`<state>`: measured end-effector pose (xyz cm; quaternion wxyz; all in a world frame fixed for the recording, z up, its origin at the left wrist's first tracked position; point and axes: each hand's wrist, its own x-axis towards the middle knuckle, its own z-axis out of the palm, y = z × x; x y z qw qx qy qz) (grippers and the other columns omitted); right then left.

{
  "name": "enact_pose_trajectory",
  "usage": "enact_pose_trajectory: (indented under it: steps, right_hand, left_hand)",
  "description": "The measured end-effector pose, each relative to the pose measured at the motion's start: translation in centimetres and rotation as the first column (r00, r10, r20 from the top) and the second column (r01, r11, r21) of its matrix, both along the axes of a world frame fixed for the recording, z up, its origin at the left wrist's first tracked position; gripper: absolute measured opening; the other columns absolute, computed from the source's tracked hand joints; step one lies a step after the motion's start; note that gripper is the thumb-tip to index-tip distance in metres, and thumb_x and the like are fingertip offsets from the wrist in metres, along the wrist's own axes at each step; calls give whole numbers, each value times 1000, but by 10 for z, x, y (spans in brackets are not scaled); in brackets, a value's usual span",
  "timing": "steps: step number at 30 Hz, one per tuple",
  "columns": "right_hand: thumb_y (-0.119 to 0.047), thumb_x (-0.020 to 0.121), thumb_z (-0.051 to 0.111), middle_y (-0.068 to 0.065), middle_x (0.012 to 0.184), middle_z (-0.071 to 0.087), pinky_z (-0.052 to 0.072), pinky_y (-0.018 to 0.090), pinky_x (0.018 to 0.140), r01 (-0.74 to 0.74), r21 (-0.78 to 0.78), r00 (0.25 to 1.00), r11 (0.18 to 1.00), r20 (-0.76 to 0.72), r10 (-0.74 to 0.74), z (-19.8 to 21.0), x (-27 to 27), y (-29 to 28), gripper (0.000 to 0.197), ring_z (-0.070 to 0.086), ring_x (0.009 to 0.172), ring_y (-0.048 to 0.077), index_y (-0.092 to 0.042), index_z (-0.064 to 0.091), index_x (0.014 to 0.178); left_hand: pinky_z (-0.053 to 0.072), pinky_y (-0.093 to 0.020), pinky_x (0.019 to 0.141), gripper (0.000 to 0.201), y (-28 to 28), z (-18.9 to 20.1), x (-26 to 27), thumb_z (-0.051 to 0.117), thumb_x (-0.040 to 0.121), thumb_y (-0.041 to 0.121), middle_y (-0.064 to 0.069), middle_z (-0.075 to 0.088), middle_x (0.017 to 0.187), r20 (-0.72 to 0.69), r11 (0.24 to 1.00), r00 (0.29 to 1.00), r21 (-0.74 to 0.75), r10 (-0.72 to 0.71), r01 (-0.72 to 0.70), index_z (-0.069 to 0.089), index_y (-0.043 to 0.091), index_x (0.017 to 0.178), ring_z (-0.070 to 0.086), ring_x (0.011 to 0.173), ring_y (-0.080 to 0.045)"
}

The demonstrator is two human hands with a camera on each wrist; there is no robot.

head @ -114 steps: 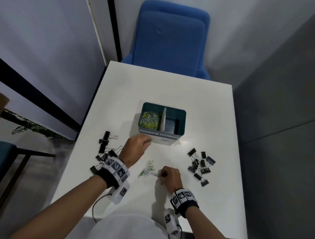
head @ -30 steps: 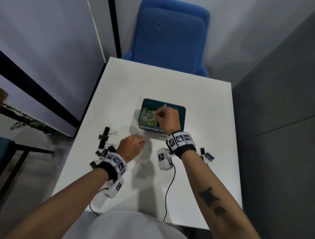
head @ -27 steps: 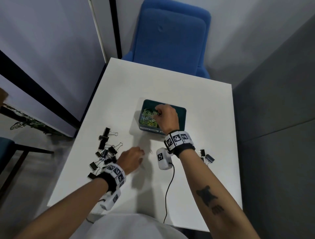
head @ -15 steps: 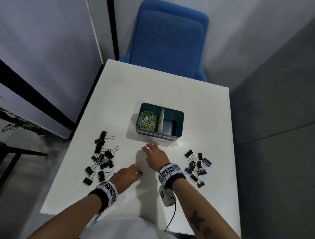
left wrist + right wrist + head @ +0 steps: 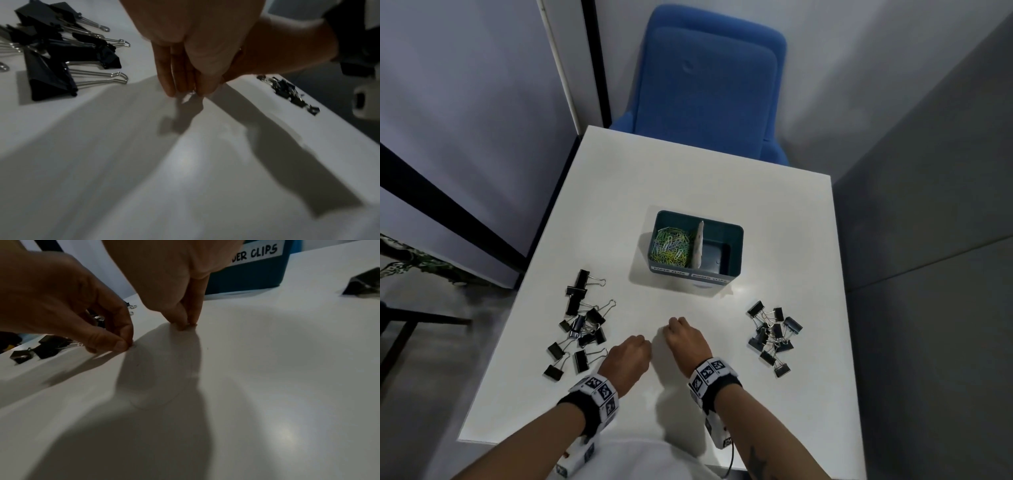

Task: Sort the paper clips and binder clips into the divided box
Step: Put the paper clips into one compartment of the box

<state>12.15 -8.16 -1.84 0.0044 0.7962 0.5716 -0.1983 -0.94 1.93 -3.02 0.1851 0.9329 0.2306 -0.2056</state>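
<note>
Left hand [image 5: 627, 356] is pinching a small paper clip [image 5: 191, 92] against the table [image 5: 722, 192]. Right hand [image 5: 686, 339] is pressing bunched fingertips [image 5: 186, 324] to the table; any grasp cannot be told. Box [image 5: 734, 251] is sitting beyond, binder clips [image 5: 582, 323] lying either side.

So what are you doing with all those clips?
A person is sorting clips into a teal divided box. Its left side holds colourful paper clips; the right side looks empty. Both hands are down on the white table: the left hand seems to pinch something tiny, the right hand touches its fingertips down. Two piles of black binder clips wait.
</note>
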Motion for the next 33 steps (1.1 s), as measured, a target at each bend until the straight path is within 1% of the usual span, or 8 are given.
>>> enact_pose_trajectory:
  steps: [2, 5, 10, 13, 20, 25, 30, 33]
  right_hand:
    - [11, 47, 82, 7, 79, 58, 43, 26, 42, 85, 25, 996, 996, -29, -84, -2, 1, -1, 42, 58, 71, 23, -8, 63, 79]
    - [16, 46, 76, 9, 83, 59, 44, 29, 45, 208, 27, 977, 978, -56, -207, -6, 5, -3, 46, 58, 74, 26, -7, 61, 83]
    - [22, 67, 54, 18, 97, 61, 47, 39, 60, 273, -22, 957, 962, -91, -274, -6, 8, -4, 32, 57, 90, 35, 2, 62, 90]
    - [19, 67, 56, 17, 91, 63, 44, 37, 57, 289, -44, 955, 956, -63, -291, -5, 6, -6, 28, 60, 85, 36, -1, 62, 87]
    - [7, 59, 70, 6, 65, 56, 25, 27, 44, 383, -80, 907, 920, -158, -391, -10, -3, -24, 31, 54, 52, 29, -14, 54, 73]
    - [-1, 83, 50, 11, 91, 62, 32, 33, 60, 387, -80, 905, 919, -159, -395, -1, 8, -24, 14, 59, 81, 34, -10, 56, 92]
    - [-4, 86, 55, 7, 94, 65, 43, 30, 67, 436, 9, 874, 900, -244, -421, 27, 29, -8, 14, 61, 85, 29, -13, 62, 92]
    - [-3, 85, 60, 5, 89, 67, 48, 29, 66, 449, 158, 879, 879, -253, -404, 56, 53, 16, 11, 62, 79, 23, -13, 65, 86]
  left_hand:
    - [51, -40, 73, 12, 2, 7, 4, 54, 87, 20, -3, 59, 99, -38, 999, 999, -37, 36, -37, 62, 14, 94, 60, 94, -26]
    - [49, -39, 80, 16, 3, 12, 9, 51, 88, 20, -4, 58, 107, -87, 998, 996, -67, 12, -18, 60, 12, 99, 57, 103, -25]
    - [46, -39, 83, 16, 3, 14, 10, 51, 86, 14, -8, 59, 109, -137, 995, 988, -85, -71, 60, 58, 10, 99, 56, 105, -28]
    - [42, -36, 76, 11, 6, 23, 12, 50, 83, 9, -7, 62, 104, -138, 987, 983, -122, -119, 103, 56, 15, 91, 58, 99, -27]
    - [48, -25, 66, 9, 44, 91, 72, 60, 87, 11, 4, 66, 83, 270, 987, 961, -162, 53, -8, 63, 20, 85, 60, 74, -12]
    - [48, -22, 59, 12, 73, 126, 136, 62, 88, 8, 5, 62, 74, 546, 981, 817, -147, 186, -125, 61, 17, 80, 58, 66, -11]
    - [51, -36, 63, 9, 83, 125, 144, 56, 92, 14, 2, 65, 84, 539, 984, 824, -99, 177, -147, 62, 17, 86, 59, 72, -20]
    - [43, -28, 56, 13, 76, 114, 122, 53, 92, 13, 4, 64, 80, 545, 983, 819, -63, 179, -173, 59, 19, 82, 58, 67, -17]
